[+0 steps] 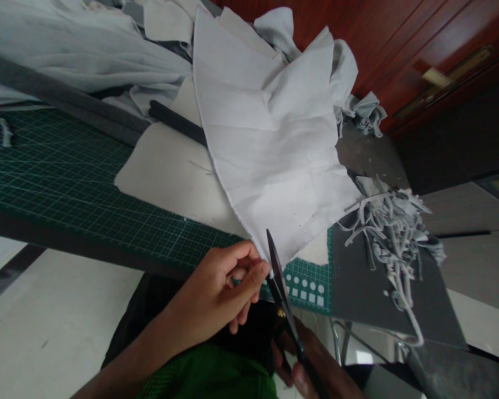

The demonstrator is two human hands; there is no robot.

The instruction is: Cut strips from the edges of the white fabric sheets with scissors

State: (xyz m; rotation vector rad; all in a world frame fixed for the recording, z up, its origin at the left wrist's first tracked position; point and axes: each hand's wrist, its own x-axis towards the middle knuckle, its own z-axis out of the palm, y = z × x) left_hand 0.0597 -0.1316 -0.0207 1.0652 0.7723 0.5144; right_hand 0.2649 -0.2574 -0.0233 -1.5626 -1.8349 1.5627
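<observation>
Hands with cloth and scissors, lower centre of frame.
Left hand (228,288): fingers pinching the bottom corner of white cloth (270,144), centre to upper centre; right hand (301,354), lower right of centre: fingers gripping black scissors (279,277), blades parted at that corner; grey scraps (399,233), right, on table (382,299).

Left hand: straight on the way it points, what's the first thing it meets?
The open black scissors, just past the fingertips of the left hand, which pinches the white fabric at its corner. Depth unclear; it might pass above or below the blades.
</observation>
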